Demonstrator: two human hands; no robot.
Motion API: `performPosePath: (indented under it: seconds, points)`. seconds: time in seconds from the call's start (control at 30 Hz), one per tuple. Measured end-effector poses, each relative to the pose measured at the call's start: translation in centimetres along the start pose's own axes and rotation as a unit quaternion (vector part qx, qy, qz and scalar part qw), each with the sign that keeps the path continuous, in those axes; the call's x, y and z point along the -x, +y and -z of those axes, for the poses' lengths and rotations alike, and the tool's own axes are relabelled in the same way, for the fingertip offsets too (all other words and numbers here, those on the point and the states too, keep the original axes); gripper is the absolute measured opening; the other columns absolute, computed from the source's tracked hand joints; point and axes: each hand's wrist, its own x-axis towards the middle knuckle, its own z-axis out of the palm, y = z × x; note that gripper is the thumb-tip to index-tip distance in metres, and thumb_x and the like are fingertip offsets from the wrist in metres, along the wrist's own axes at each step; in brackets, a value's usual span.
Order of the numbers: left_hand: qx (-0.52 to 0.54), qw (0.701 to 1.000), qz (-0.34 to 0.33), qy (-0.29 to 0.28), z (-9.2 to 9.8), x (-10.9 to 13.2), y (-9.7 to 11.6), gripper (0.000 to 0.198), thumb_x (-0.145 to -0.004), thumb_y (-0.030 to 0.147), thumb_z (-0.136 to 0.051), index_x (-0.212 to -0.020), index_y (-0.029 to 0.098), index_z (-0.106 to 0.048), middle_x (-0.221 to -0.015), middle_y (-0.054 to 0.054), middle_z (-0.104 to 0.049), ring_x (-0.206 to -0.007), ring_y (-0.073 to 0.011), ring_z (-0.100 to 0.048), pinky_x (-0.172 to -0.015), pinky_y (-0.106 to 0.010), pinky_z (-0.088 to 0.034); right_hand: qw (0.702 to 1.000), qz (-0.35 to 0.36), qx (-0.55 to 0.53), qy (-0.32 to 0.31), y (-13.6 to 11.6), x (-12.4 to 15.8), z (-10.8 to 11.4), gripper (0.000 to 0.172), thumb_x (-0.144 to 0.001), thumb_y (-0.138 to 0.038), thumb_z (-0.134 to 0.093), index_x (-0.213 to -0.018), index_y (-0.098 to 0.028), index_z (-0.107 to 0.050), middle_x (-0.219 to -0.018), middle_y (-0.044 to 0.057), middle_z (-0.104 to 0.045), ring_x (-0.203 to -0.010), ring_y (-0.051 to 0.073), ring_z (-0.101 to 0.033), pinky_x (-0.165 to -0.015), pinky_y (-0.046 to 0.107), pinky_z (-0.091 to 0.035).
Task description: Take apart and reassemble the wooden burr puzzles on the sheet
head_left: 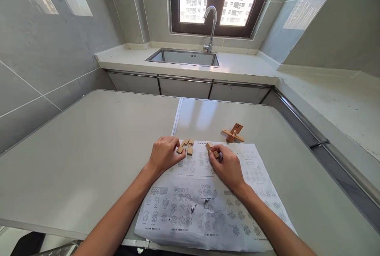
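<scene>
On the upper part of a printed instruction sheet [178,182], my left hand [164,153] has its thumb and fingertips closed at a notched wooden puzzle piece [181,147]. Just right of that piece lies another notched wooden piece [190,147], apart from my fingers. My right hand [228,165] grips a small wooden puzzle piece [216,154] between thumb and fingers, partly hidden by them. One more wooden piece [208,145] shows just beyond those fingertips. Behind the sheet stands an interlocked wooden puzzle [234,134] of crossed sticks with a dark mark, touched by neither hand.
The sheet is creased and torn in two spots, with rows of small diagrams. It lies on a pale folding table [89,149] with a seam. Beyond are a counter [124,58] with a sink [190,64], a faucet [211,26] and a window. Another counter [332,101] runs along the right.
</scene>
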Motion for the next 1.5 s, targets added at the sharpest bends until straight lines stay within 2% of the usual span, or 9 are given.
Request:
performPosePath:
  seconds: [0.1, 0.3, 0.4, 0.47, 0.53, 0.73, 1.03, 1.33, 1.5]
  points:
    - [-0.004, 0.999, -0.033, -0.001, 0.2, 0.0, 0.2, 0.020, -0.083, 0.033, -0.069, -0.075, 0.022, -0.055, -0.089, -0.005, -0.067, -0.082, -0.0215, -0.061, -0.076, -0.035, -0.047, 1.000, 0.000, 0.005, 0.000, -0.3, 0.0, 0.0, 0.013, -0.100, -0.033, -0.059, -0.093, -0.023, -0.063, -0.093, 0.004, -0.074, -0.080, 0.021, -0.065, -0.071, 0.031, -0.045]
    - [0.035, 0.997, -0.062, -0.014, 0.6, 0.1, 0.9, 0.025, -0.077, 0.035, -0.076, -0.085, 0.022, -0.056, -0.118, -0.011, -0.065, -0.105, -0.0290, -0.061, -0.094, -0.045, -0.049, 1.000, 0.018, 0.008, -0.005, -0.3, 0.0, -0.3, 0.012, -0.100, -0.033, -0.060, -0.094, -0.023, -0.063, -0.095, 0.004, -0.073, -0.083, 0.021, -0.066, -0.073, 0.032, -0.047]
    - [0.081, 0.994, -0.074, -0.016, 0.5, 0.1, 1.2, 0.048, -0.074, 0.037, -0.079, -0.114, 0.021, -0.057, -0.140, -0.016, -0.058, -0.128, -0.0358, -0.056, -0.106, -0.052, -0.047, 1.000, 0.020, 0.003, -0.005, -0.3, 0.0, -0.4, 0.012, -0.101, -0.034, -0.060, -0.095, -0.023, -0.063, -0.096, 0.005, -0.073, -0.084, 0.023, -0.066, -0.073, 0.033, -0.047]
    - [0.107, 0.989, -0.092, -0.031, 0.4, 0.1, 1.3, 0.069, -0.077, 0.038, -0.079, -0.137, 0.021, -0.050, -0.157, -0.018, -0.047, -0.143, -0.0377, -0.046, -0.116, -0.055, -0.042, 0.999, 0.029, -0.005, -0.011, -0.2, 0.0, -0.5, 0.012, -0.101, -0.033, -0.060, -0.096, -0.024, -0.064, -0.098, 0.006, -0.074, -0.086, 0.023, -0.067, -0.075, 0.034, -0.048]
    - [0.121, 0.985, -0.108, -0.056, 0.3, 0.1, 1.3, 0.079, -0.082, 0.039, -0.078, -0.150, 0.023, -0.042, -0.164, -0.018, -0.039, -0.150, -0.0369, -0.040, -0.121, -0.055, -0.039, 0.999, 0.045, -0.014, -0.022, -0.2, 0.0, -0.5, 0.011, -0.102, -0.033, -0.060, -0.099, -0.024, -0.065, -0.101, 0.006, -0.074, -0.091, 0.024, -0.068, -0.078, 0.034, -0.050]
    - [0.162, 0.972, -0.130, -0.114, -0.5, 0.2, 1.6, 0.076, -0.091, 0.046, -0.075, -0.156, 0.028, -0.041, -0.160, -0.013, -0.050, -0.143, -0.0315, -0.053, -0.119, -0.049, -0.047, 0.995, 0.079, -0.031, -0.055, -0.5, 0.0, -0.4, 0.011, -0.103, -0.031, -0.061, -0.106, -0.025, -0.069, -0.109, 0.007, -0.073, -0.100, 0.025, -0.068, -0.083, 0.036, -0.053]
    - [0.182, 0.965, -0.163, -0.096, -0.8, 0.1, 2.4, 0.068, -0.092, 0.047, -0.076, -0.150, 0.027, -0.046, -0.141, -0.012, -0.064, -0.129, -0.0296, -0.062, -0.109, -0.048, -0.054, 0.987, 0.115, -0.075, -0.086, -1.2, 0.1, -0.4, 0.012, -0.103, -0.027, -0.060, -0.109, -0.026, -0.071, -0.112, 0.007, -0.075, -0.100, 0.023, -0.071, -0.085, 0.037, -0.057]
    - [0.168, 0.963, -0.180, -0.111, -1.1, 0.1, 2.3, 0.037, -0.099, 0.039, -0.067, -0.133, 0.025, -0.061, -0.130, -0.010, -0.067, -0.122, -0.0284, -0.062, -0.106, -0.047, -0.052, 0.975, 0.170, -0.085, -0.118, -1.4, 0.5, -0.7, 0.020, -0.104, -0.029, -0.060, -0.123, -0.027, -0.067, -0.118, 0.008, -0.075, -0.104, 0.025, -0.071, -0.089, 0.040, -0.059]
    - [0.159, 0.968, -0.160, -0.110, -1.2, 0.1, 2.1, 0.037, -0.098, 0.038, -0.069, -0.132, 0.026, -0.061, -0.133, -0.010, -0.066, -0.124, -0.0279, -0.060, -0.108, -0.046, -0.050, 0.976, 0.153, -0.089, -0.129, -1.5, 0.4, -0.4, 0.026, -0.106, -0.032, -0.057, -0.131, -0.027, -0.063, -0.115, 0.008, -0.073, -0.093, 0.022, -0.069, -0.086, 0.039, -0.058]
